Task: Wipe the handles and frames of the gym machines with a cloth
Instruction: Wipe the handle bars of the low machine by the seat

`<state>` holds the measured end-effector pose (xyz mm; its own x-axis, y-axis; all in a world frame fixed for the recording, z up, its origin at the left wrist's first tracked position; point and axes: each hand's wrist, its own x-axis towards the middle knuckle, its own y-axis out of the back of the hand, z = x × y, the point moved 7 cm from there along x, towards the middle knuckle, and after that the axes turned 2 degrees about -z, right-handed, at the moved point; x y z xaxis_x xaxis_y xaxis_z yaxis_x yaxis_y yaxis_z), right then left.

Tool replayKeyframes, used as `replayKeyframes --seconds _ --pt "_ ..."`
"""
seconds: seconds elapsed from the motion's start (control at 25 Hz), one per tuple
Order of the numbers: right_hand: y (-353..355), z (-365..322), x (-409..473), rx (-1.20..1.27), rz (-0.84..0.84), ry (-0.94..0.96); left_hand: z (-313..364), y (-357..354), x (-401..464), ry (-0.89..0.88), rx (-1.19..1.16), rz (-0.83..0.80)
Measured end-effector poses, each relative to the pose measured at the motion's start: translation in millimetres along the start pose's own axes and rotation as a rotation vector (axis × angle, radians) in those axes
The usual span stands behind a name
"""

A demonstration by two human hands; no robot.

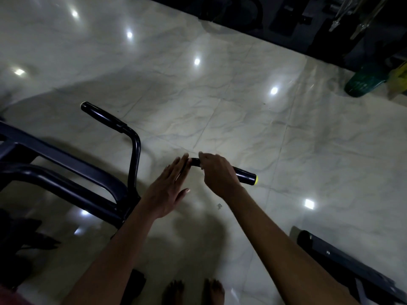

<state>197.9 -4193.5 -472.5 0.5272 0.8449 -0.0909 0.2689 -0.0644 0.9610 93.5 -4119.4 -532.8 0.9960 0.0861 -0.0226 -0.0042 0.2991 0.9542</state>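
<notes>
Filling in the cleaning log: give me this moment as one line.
right hand: grips black handle | left hand: open, fingers straight beside handle's inner end | cloth: none visible | far handle: untouched

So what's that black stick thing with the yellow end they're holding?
It is a machine handle: a short black grip, smooth and shiny, with a yellow cap on its right end. It lies nearly level above the pale floor. The right hand curls round its middle; the left hand, fingers straight, touches its left end.

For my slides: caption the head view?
Right hand grips a handle; left hand open beside it.
</notes>
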Motion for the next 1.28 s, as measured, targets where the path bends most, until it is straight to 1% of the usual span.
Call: replayKeyframes --seconds 0.08,0.12,0.16,0.32,0.4,0.64,0.8,0.88,1.04,1.12,1.24,1.28 --pt "3 -10 -9 -0.103 0.196 0.153 0 0 0 -0.007 0.01 -0.006" --pt "0 -9 -14 -0.174 0.265 0.208 0 -1 1 -0.006 0.015 -0.011" --pt "-4 -5 -20 -0.238 0.298 0.235 -1 -1 1 -0.004 0.017 -0.014" --pt "-5 13 -41 -0.285 0.364 0.235 0 0 0 -0.004 0.025 0.009" --pt "-3 26 -51 -0.29 0.369 0.199 0 0 0 -0.008 0.031 0.006" --pt "2 59 -86 -0.368 0.415 0.179 1 1 0 0.001 0.041 0.009" --pt "7 71 -99 -0.363 0.445 0.122 2 1 0 0.01 0.035 0.007" --pt "7 69 -94 -0.32 0.444 0.1 1 0 0 0.017 0.03 0.003" --pt "5 39 -62 -0.191 0.366 0.102 2 1 0 0.008 0.014 0.001" --pt "6 23 -34 -0.044 0.185 0.028 3 1 0 0.003 0.022 0.004" --pt "2 27 15 0.126 -0.185 -0.25 2 1 0 0.005 0.053 -0.007" --pt "-2 29 27 0.209 -0.298 -0.299 3 1 0 0.005 0.054 -0.006"
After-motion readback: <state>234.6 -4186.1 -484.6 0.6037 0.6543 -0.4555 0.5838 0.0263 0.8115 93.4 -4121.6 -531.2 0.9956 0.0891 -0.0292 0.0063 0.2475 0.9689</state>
